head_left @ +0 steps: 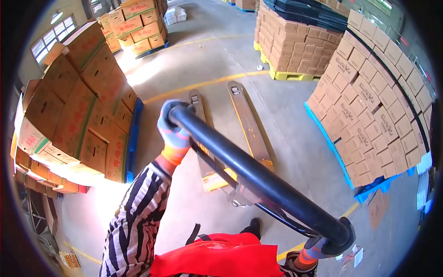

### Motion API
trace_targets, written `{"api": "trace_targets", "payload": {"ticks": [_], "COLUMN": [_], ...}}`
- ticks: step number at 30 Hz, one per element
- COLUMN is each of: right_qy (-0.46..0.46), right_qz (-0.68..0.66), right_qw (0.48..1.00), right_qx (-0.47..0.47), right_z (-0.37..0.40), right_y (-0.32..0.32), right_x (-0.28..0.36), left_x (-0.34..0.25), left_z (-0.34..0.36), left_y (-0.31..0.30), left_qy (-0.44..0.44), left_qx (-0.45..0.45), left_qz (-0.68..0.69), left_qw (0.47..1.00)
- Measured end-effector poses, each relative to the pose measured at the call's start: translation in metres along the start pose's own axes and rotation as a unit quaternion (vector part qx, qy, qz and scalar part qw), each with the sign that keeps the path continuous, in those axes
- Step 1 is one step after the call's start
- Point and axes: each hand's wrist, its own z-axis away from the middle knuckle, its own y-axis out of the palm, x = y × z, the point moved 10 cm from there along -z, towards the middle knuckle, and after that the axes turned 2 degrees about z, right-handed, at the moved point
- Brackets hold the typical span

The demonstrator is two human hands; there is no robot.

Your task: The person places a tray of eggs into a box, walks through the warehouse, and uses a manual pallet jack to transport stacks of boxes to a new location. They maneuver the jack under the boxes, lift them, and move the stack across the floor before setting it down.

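Observation:
My left hand, in a grey glove with an orange cuff, is closed round the upper left end of a thick black handle bar. The bar slants down to the right, where my right hand, gloved too, grips its lower end; part of that hand is hidden by the bar's end. Beyond and below the bar lies a yellow pallet jack, its two worn forks pointing away from me over the floor. Nothing is stacked on the forks.
Brown cartons stand on a blue pallet at left. More cartons on a blue pallet rise at right. Farther back are cartons on a yellow pallet and another stack. Yellow lines cross the floor.

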Motion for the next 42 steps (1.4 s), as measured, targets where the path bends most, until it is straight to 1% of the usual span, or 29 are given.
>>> {"api": "trace_targets", "payload": {"ticks": [1, 3, 4, 5, 6, 7, 8, 9, 10, 12, 13, 14, 15, 17, 19, 20, 23, 24, 27, 28, 30, 31, 32, 35, 36, 37, 39, 41, 42], "right_qy": [-0.002, -0.011, -0.047, -0.046, 0.029, 0.071, 0.082, 0.087, 0.093, 0.133, 0.186, 0.159, 0.188, 0.137, 0.156, 0.164, 0.201, 0.190, 0.206, 0.211, 0.205, 0.201, 0.238, 0.213, 0.271, 0.205, 0.188, 0.185, 0.194], "right_qz": [0.013, 0.046, 0.037, 0.072, 0.019, -0.031, -0.083, -0.126, -0.159, -0.221, -0.284, -0.313, -0.291, -0.350, -0.355, -0.362, -0.346, -0.309, -0.376, -0.343, -0.378, -0.397, -0.383, -0.439, -0.368, -0.417, -0.439, -0.492, -0.474], "right_qw": [1.000, 0.998, 0.998, 0.996, 0.999, 0.997, 0.993, 0.988, 0.983, 0.965, 0.938, 0.934, 0.937, 0.926, 0.921, 0.917, 0.916, 0.932, 0.903, 0.913, 0.900, 0.892, 0.887, 0.865, 0.877, 0.878, 0.858, 0.837, 0.841], "right_qx": [0.018, 0.047, 0.007, -0.005, -0.018, -0.030, -0.031, -0.029, -0.021, -0.054, -0.066, -0.063, -0.052, -0.038, -0.033, -0.031, -0.002, -0.021, 0.043, 0.059, 0.077, 0.082, 0.098, 0.115, 0.150, 0.120, 0.188, 0.152, 0.173], "right_z": [0.007, 0.016, 0.011, 0.003, 0.006, 0.008, 0.004, 0.000, -0.004, -0.019, -0.022, -0.037, -0.045, -0.072, -0.088, -0.098, -0.131, -0.140, -0.179, -0.197, -0.220, -0.233, -0.243, -0.286, -0.289, -0.303, -0.326, -0.350, -0.358], "right_y": [-0.004, -0.014, -0.015, -0.011, -0.007, 0.001, 0.010, 0.020, 0.031, 0.052, 0.064, 0.074, 0.086, 0.109, 0.138, 0.156, 0.210, 0.230, 0.298, 0.321, 0.371, 0.398, 0.427, 0.492, 0.524, 0.535, 0.601, 0.651, 0.695], "right_x": [0.007, 0.021, 0.037, 0.041, 0.019, 0.000, -0.014, -0.025, -0.035, -0.057, -0.077, -0.085, -0.103, -0.116, -0.157, -0.176, -0.245, -0.277, -0.326, -0.341, -0.374, -0.389, -0.408, -0.412, -0.433, -0.423, -0.446, -0.452, -0.473], "left_x": [-0.004, 0.005, 0.006, 0.004, 0.009, 0.017, 0.021, 0.027, 0.034, 0.047, 0.051, 0.053, 0.060, 0.070, 0.087, 0.095, 0.107, 0.112, 0.124, 0.130, 0.143, 0.151, 0.160, 0.192, 0.203, 0.214, 0.231, 0.244, 0.256], "left_z": [-0.004, -0.011, -0.011, -0.011, -0.014, -0.016, -0.019, -0.020, -0.023, -0.032, -0.034, -0.037, -0.042, -0.048, -0.049, -0.053, -0.061, -0.064, -0.078, -0.083, -0.092, -0.099, -0.107, -0.139, -0.147, -0.152, -0.167, -0.180, -0.186], "left_y": [0.004, 0.017, 0.022, 0.026, 0.032, 0.039, 0.047, 0.060, 0.069, 0.094, 0.110, 0.125, 0.136, 0.162, 0.189, 0.199, 0.244, 0.257, 0.303, 0.316, 0.340, 0.354, 0.365, 0.398, 0.405, 0.414, 0.435, 0.453, 0.461], "left_qy": [0.039, 0.012, -0.010, 0.004, 0.010, 0.014, 0.031, -0.011, -0.009, -0.008, -0.013, -0.015, -0.008, 0.003, -0.008, -0.009, -0.026, -0.026, -0.006, -0.013, -0.005, -0.002, -0.011, -0.018, -0.021, -0.027, -0.041, -0.047, -0.063], "left_qx": [0.016, 0.048, 0.037, 0.027, 0.029, 0.029, 0.025, 0.046, 0.037, 0.034, 0.042, 0.043, 0.017, 0.007, -0.023, -0.042, -0.046, -0.050, -0.055, -0.066, -0.102, -0.090, -0.098, -0.124, -0.130, -0.132, -0.131, -0.126, -0.117], "left_qz": [-0.016, -0.002, 0.035, 0.034, 0.023, 0.009, -0.004, 0.008, 0.007, -0.003, -0.011, -0.017, -0.009, -0.026, -0.037, -0.044, -0.071, -0.081, -0.117, -0.124, -0.128, -0.131, -0.141, -0.161, -0.162, -0.164, -0.184, -0.198, -0.199], "left_qw": [0.999, 0.999, 0.999, 0.999, 0.999, 0.999, 0.999, 0.999, 0.999, 0.999, 0.999, 0.999, 1.000, 1.000, 0.999, 0.998, 0.996, 0.995, 0.992, 0.990, 0.987, 0.987, 0.985, 0.979, 0.978, 0.977, 0.973, 0.971, 0.971]}}
